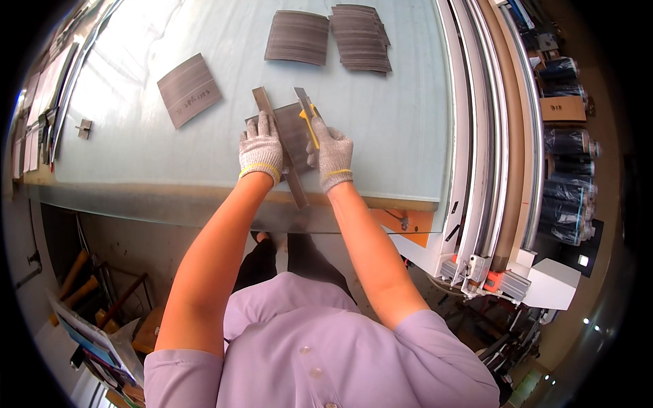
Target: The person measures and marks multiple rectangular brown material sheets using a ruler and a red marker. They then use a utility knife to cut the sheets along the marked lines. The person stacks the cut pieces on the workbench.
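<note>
Left hand (260,149): gloved, pressing flat on metal ruler (280,146)
Right hand (331,153): gripping yellow utility knife (308,117)
Grey sheet (296,129): under ruler, on bench (401,115)

A workshop is showing itself here: a wide pale cutting table (170,122) is stretching away beyond the gloved hands, grey sample stacks (360,37) are lying farther ahead, and dark material rolls (568,177) are standing off to their right.

Knitted cloth gloves (261,149), a matt metal ruler (280,146), yellow plastic knife (309,122), striped matt sheet (296,129), smooth pale tabletop (394,102).
</note>
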The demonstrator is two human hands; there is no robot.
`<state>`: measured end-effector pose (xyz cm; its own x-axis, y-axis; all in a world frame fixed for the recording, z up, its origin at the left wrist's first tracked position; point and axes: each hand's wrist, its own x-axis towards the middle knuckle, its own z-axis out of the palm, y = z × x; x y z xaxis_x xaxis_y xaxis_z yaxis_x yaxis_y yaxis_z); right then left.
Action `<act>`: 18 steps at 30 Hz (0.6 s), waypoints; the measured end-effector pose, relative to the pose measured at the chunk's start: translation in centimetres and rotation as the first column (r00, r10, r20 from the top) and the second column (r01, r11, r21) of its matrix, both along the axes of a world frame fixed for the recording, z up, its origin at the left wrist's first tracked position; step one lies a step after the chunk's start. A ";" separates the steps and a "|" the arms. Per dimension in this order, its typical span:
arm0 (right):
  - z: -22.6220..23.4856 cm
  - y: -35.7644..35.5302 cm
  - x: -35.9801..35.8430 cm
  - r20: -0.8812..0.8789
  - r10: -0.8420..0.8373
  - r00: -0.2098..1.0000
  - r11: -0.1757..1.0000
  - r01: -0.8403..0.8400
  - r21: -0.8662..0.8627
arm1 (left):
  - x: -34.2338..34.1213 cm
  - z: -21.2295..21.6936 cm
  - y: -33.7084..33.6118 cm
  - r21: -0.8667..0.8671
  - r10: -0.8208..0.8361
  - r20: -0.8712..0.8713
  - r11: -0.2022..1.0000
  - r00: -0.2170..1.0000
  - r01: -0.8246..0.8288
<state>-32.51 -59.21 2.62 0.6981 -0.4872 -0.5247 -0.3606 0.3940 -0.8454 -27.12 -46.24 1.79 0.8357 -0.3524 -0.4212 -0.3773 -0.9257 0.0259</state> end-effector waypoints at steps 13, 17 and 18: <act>0.4 0.3 -0.5 -0.028 0.118 0.993 0.982 -0.120 -0.148 | 0.0 -0.4 0.2 -0.002 -0.015 -0.002 1.000 1.000 0.015; -0.9 0.5 -0.5 0.005 0.266 0.964 0.903 -0.247 -0.351 | 0.1 -0.9 0.2 -0.004 -0.015 0.019 1.000 1.000 0.015; -1.8 0.4 -0.4 0.015 0.312 0.950 0.846 -0.270 -0.459 | 0.0 -0.9 0.2 -0.015 -0.014 0.024 1.000 1.000 0.014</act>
